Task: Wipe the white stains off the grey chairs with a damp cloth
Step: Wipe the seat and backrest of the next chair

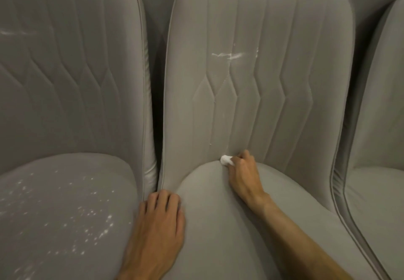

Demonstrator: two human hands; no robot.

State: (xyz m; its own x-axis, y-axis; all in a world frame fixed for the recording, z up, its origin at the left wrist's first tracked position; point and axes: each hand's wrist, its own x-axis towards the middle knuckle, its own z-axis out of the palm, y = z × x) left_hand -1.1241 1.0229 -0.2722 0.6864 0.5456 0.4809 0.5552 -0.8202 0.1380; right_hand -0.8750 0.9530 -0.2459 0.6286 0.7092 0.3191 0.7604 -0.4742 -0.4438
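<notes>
Grey fabric on the middle chair [251, 104] carried a white streak [229, 55] high on its backrest, well above the cloth [226, 160]. The right hand [242, 174] gripped that cloth, balled small, in the crease between seat and back. The left hand [159, 220] rested on the seat's edge, fingers relaxed. So small a wad might smear the streak rather than lift it, and the specks [87, 214] on the left chair [65, 83] could be missed.

Three chairs stand side by side: left chair [72, 83], middle chair [262, 104], right chair [382, 148]. On the left seat lie specks [87, 214]; on the middle backrest, a streak [229, 55]. The right hand [242, 170] holds a cloth [226, 160] in the middle chair's seat-back crease. The left hand [161, 214] rests on that seat's left edge.
</notes>
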